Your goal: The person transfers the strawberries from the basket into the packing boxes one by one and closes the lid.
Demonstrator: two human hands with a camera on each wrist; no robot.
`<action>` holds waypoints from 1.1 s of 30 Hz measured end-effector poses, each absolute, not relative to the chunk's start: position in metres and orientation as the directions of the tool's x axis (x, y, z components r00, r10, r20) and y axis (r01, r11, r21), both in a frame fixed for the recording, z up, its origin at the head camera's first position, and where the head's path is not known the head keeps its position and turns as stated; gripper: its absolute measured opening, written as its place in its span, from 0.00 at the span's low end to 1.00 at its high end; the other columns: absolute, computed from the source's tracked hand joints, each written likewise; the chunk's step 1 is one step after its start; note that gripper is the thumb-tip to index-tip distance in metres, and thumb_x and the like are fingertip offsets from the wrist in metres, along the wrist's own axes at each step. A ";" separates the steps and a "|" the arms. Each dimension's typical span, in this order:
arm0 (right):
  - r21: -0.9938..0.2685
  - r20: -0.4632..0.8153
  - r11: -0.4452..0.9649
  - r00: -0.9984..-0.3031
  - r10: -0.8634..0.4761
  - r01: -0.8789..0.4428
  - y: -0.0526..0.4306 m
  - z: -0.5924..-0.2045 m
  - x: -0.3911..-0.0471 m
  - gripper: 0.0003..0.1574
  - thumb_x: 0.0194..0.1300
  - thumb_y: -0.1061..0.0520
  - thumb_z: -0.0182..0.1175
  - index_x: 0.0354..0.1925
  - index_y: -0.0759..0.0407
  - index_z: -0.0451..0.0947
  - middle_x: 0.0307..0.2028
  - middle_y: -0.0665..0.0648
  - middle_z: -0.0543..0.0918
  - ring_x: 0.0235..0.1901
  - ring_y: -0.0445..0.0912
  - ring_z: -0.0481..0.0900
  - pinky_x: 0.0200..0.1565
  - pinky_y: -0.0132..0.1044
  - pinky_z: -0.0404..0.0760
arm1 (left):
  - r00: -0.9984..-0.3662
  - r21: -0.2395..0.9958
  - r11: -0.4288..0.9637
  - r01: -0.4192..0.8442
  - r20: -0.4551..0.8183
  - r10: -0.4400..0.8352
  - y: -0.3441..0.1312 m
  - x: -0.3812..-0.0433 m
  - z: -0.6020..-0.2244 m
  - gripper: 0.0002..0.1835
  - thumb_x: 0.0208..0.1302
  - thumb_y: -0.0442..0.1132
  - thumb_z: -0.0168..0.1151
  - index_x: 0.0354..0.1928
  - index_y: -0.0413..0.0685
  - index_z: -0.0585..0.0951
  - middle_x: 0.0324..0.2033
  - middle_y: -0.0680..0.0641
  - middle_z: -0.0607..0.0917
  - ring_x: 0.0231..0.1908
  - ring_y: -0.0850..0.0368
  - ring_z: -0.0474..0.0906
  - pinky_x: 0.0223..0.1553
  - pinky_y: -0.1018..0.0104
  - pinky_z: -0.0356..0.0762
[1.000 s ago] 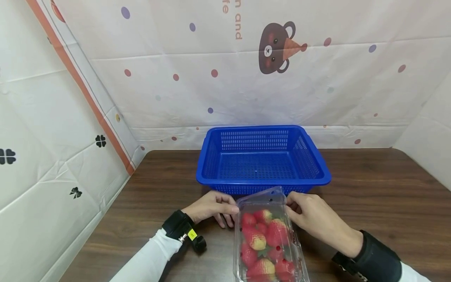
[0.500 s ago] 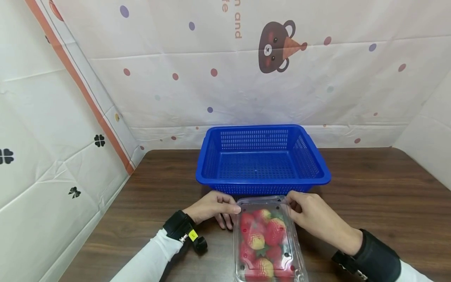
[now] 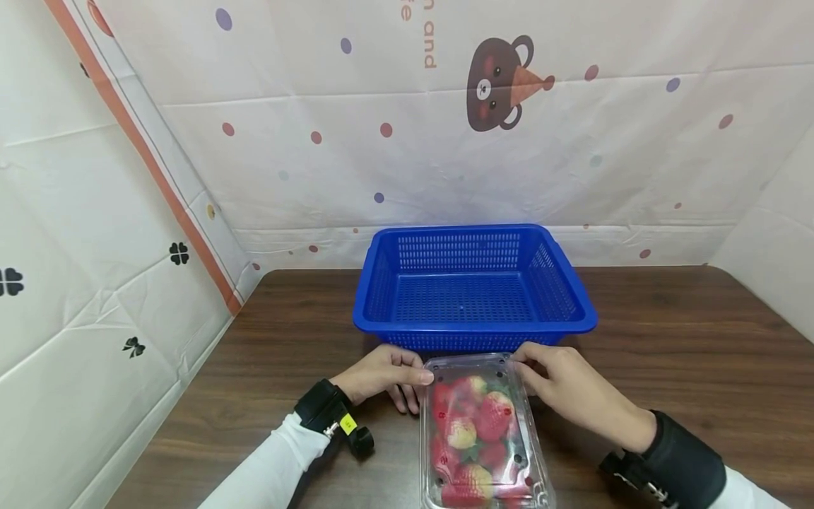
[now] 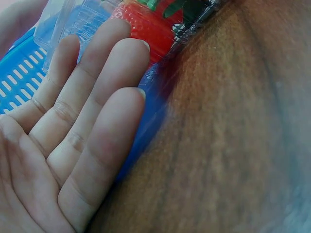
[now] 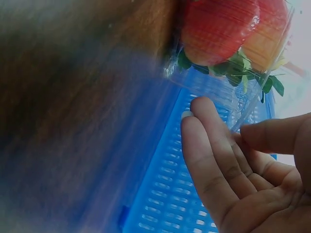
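A clear plastic clamshell box of red strawberries lies on the table at the lower middle of the head view, its lid down flat over the fruit. At its far left corner my left hand rests with the thumb on the lid's edge. In the left wrist view the fingers are stretched out beside the box wall. My right hand is at the far right corner, thumb and a finger pinching the lid's edge. Strawberries with green leaves show through the plastic in the right wrist view.
A blue plastic basket with slotted walls stands just behind the box, close to both hands. The brown wooden table reaches back to a white printed cloth hanging behind and at the sides.
The lid of the strawberry box, tilted up at its far edge earlier, has come down flat. My right hand has shifted slightly at the corner; my left hand stays nearly still.
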State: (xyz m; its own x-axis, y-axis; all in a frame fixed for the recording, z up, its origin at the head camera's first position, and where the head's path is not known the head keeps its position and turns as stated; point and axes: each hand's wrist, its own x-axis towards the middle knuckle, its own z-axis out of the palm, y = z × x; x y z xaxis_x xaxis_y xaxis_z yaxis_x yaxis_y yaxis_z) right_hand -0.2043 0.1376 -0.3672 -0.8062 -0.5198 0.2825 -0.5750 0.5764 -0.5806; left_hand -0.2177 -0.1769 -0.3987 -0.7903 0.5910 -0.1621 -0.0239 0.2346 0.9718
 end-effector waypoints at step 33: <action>-0.925 0.029 0.297 -0.823 -0.568 -0.237 0.141 -0.374 -0.214 0.16 0.72 0.52 0.55 0.43 0.65 0.79 0.31 0.61 0.83 0.27 0.51 0.83 0.31 0.46 0.87 | -0.809 0.978 0.207 -0.017 -0.136 0.572 -0.175 -0.218 -0.402 0.17 0.62 0.50 0.64 0.33 0.42 0.79 0.20 0.46 0.84 0.21 0.51 0.82 0.20 0.65 0.83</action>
State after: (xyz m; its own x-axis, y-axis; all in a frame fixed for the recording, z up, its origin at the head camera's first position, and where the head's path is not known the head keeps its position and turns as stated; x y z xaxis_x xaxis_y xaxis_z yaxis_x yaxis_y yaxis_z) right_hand -0.2140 0.1407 -0.3739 -0.8225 -0.5680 0.0288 -0.2374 0.2969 -0.9249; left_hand -0.2179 -0.1751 -0.4024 -0.8087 0.5724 -0.1357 -0.0174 0.2074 0.9781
